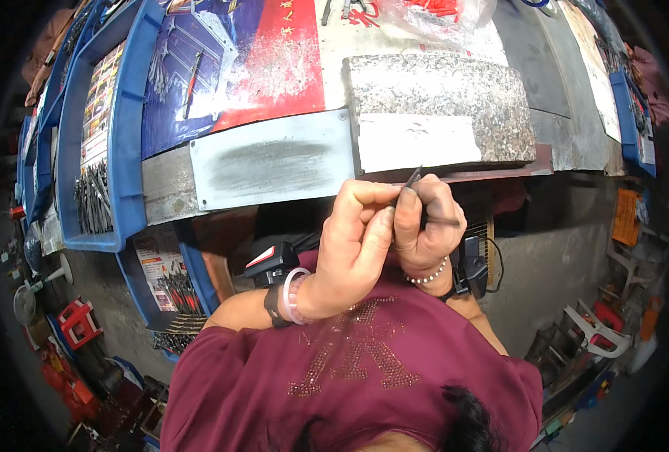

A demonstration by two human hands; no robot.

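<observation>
In front of my chest, both hands meet just off the table edge. My left hand pinches a slim dark pointed tool between thumb and fingertips. My right hand is closed on the same tool from the other side, fingers curled. The tool's tip points up and away, near the white paper on a speckled granite block. Most of the tool is hidden by my fingers, so I cannot make out its exact kind. Left of the block lies a pale plate with a dark smudge.
A blue bin with several slim dark tools stands at the left. Below it sits another blue bin with red-and-black tools. A red-and-black slim tool lies on the printed table cover. A clear bag holds red pieces at the back.
</observation>
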